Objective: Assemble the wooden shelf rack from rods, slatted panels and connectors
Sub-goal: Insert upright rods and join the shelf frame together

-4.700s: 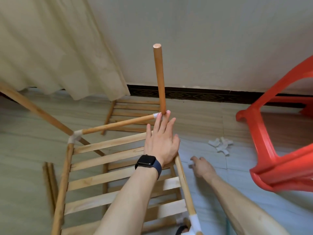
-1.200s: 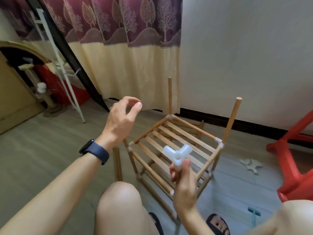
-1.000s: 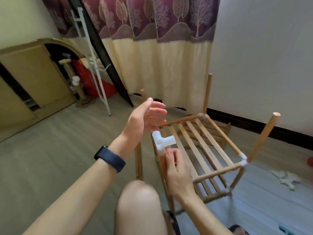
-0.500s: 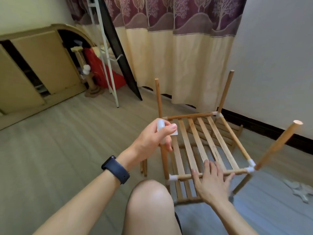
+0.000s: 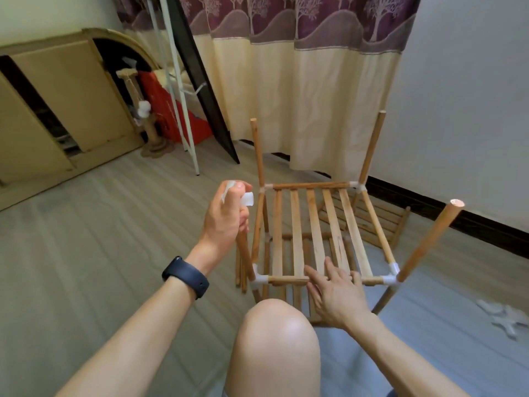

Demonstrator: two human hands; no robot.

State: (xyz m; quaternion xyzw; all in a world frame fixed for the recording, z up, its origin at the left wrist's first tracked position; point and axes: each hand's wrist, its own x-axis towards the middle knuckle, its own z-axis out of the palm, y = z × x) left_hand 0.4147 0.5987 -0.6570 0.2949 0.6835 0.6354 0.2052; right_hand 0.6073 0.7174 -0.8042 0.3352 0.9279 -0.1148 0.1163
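Left hand [image 5: 226,219] has fingers curled tight round a white connector [image 5: 246,199], held at the top of the near-left rod [image 5: 244,253]; looks like it's being pushed onto the rod end, but whether it's seated is hidden by the fingers. Right hand [image 5: 336,296] is flat with fingers spread, pressing on the front rail [image 5: 289,280] and bracing the rack [image 5: 375,224]. Done so far, going by this view: top panel [image 5: 315,224] sits in its rails with white joints [image 5: 392,277] at all four corners, and a lower panel [image 5: 297,295] shows underneath. Four rods stand up from the corners. Far-left rod [image 5: 255,150], far-right rod [image 5: 372,147] and near-right rod [image 5: 429,239] have bare tops. Left, I'd say: cap those three, add rails, fit the next tier. Spare panel [image 5: 390,224] lies on the floor [image 5: 114,224] behind the rack's far-right corner, near the wall. Spare connectors [image 5: 505,319] lie on the floor well right of the rack. Roughly past halfway.
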